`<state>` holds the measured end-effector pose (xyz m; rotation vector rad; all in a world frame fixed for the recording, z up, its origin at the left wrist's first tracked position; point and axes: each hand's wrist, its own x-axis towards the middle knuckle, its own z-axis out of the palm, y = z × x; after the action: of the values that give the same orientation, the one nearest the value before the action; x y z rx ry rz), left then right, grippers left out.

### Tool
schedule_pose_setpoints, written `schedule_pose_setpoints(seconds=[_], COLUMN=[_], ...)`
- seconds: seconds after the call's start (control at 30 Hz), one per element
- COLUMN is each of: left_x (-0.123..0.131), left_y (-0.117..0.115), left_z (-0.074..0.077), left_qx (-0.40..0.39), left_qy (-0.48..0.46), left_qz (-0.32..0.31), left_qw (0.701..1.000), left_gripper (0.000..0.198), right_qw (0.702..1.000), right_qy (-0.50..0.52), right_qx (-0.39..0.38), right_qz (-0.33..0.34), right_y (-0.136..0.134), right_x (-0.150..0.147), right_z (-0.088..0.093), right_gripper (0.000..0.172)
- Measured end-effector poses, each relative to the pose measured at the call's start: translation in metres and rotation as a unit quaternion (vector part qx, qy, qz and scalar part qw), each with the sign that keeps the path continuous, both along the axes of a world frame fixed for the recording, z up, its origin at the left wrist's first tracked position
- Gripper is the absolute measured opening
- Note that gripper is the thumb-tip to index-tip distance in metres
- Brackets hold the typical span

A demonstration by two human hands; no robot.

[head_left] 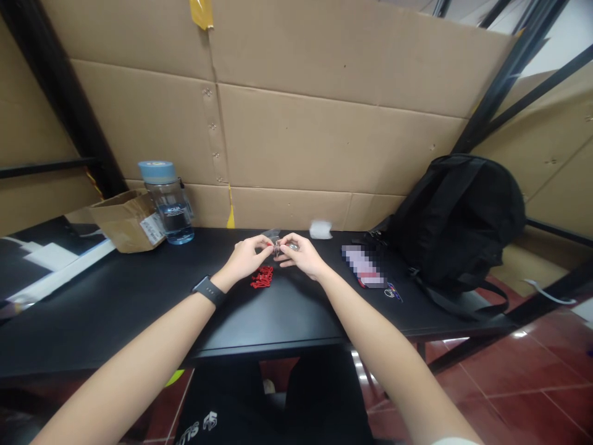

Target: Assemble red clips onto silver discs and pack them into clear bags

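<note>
My left hand (245,256), with a dark watch on its wrist, is closed in a pinch on a small red piece whose shape is unclear. My right hand (299,254) is closed close beside it, around a small shiny metallic item (293,246), partly hidden by the fingers. The fingertips of both hands nearly meet over the black table (287,315). Just below them lies a small pile of red pieces (262,277). Behind the fingers a bit of clear plastic (271,234) shows on the table.
At the left stand an open cardboard box (127,222), a blue-lidded bottle (171,207) and a white power strip (60,281). A white packet (321,230) lies by the cardboard wall. To the right are a blurred-out phone-like item (364,266), a key ring (390,292) and a black backpack (463,222).
</note>
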<state>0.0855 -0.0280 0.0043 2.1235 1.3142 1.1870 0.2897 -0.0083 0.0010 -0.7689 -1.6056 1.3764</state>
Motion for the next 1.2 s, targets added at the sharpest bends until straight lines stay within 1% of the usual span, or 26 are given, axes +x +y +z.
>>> schedule_pose_setpoints(seconds=[0.07, 0.17, 0.3, 0.43, 0.57, 0.67, 0.83, 0.93, 1.03, 1.1, 1.2], left_x=[0.000, -0.001, -0.002, -0.003, -0.002, -0.001, 0.001, 0.001, 0.002, 0.003, 0.003], left_y=[0.002, 0.006, 0.008, 0.010, 0.013, 0.014, 0.013, 0.012, 0.011, 0.010, 0.008], left_z=[-0.003, -0.006, -0.009, -0.011, -0.013, -0.015, -0.013, -0.012, -0.011, -0.011, -0.010], left_qx=[-0.005, -0.011, -0.021, -0.042, -0.068, -0.073, -0.071, -0.064, -0.081, -0.080, -0.051], left_qy=[-0.013, -0.025, -0.032, -0.059, -0.077, -0.094, -0.095, -0.093, -0.091, -0.062, -0.003], left_qz=[-0.007, -0.014, -0.021, -0.030, -0.033, -0.033, -0.050, -0.085, -0.123, -0.131, -0.130], left_qw=[1.000, 1.000, 0.999, 0.997, 0.994, 0.992, 0.992, 0.990, 0.985, 0.986, 0.990], left_gripper=[0.024, 0.025, 0.026, 0.028, 0.031, 0.030, 0.033, 0.036, 0.046, 0.052, 0.055], right_qw=[1.000, 1.000, 1.000, 0.999, 0.995, 0.992, 0.986, 0.979, 0.973, 0.968, 0.963], right_qy=[0.010, 0.016, 0.002, -0.002, -0.045, -0.067, -0.070, -0.096, -0.121, -0.134, -0.149], right_qx=[-0.004, -0.010, -0.003, 0.033, 0.087, 0.107, 0.142, 0.169, 0.181, 0.191, 0.201], right_qz=[-0.004, 0.001, 0.013, 0.013, -0.018, -0.031, -0.048, -0.067, -0.080, -0.089, -0.099], right_y=[0.000, 0.000, 0.002, 0.005, 0.011, 0.014, 0.018, 0.019, 0.020, 0.022, 0.023], right_x=[0.000, 0.000, 0.000, 0.000, 0.001, 0.001, 0.001, 0.004, 0.010, 0.014, 0.016], right_z=[0.000, -0.001, -0.003, -0.007, -0.012, -0.015, -0.018, -0.016, -0.012, -0.012, -0.012], right_gripper=[0.034, 0.044, 0.043, 0.054, 0.064, 0.069, 0.065, 0.063, 0.063, 0.064, 0.063])
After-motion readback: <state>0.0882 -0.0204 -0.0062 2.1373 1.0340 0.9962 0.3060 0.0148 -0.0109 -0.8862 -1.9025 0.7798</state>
